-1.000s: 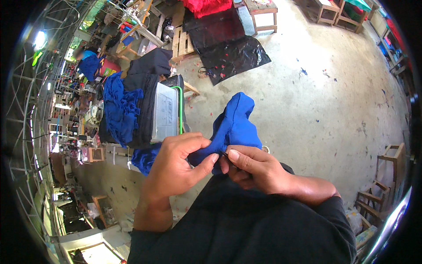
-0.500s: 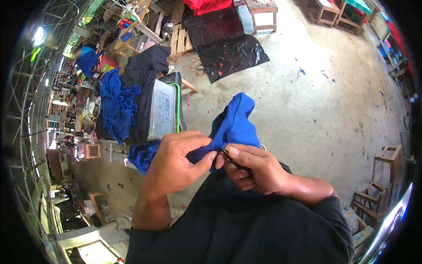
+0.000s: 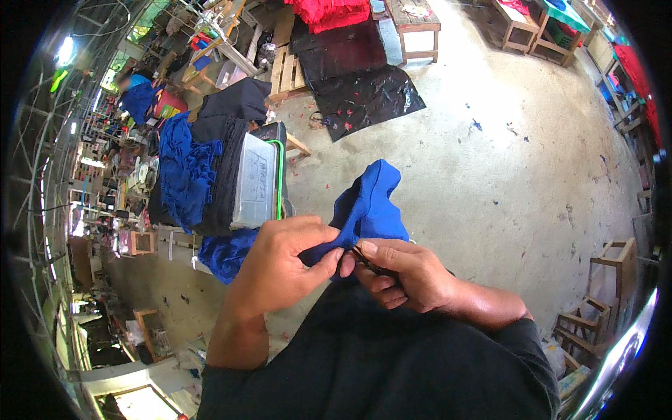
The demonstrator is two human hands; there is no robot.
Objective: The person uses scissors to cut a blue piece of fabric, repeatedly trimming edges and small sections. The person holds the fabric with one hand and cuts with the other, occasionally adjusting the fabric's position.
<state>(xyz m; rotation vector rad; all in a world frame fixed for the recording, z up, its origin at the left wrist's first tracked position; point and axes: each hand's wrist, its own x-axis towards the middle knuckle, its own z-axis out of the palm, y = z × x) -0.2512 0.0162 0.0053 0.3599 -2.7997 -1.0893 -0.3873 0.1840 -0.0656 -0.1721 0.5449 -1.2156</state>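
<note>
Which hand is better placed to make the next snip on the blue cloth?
Probably the right hand: it holds a small dark tool, seemingly snips, tip at the pinched fold. The left hand is busy gripping the blue cloth taut.

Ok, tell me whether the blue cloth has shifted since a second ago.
No clear shift: the blue cloth stays pinched between left hand and right hand, just right of the clear bin.
</note>
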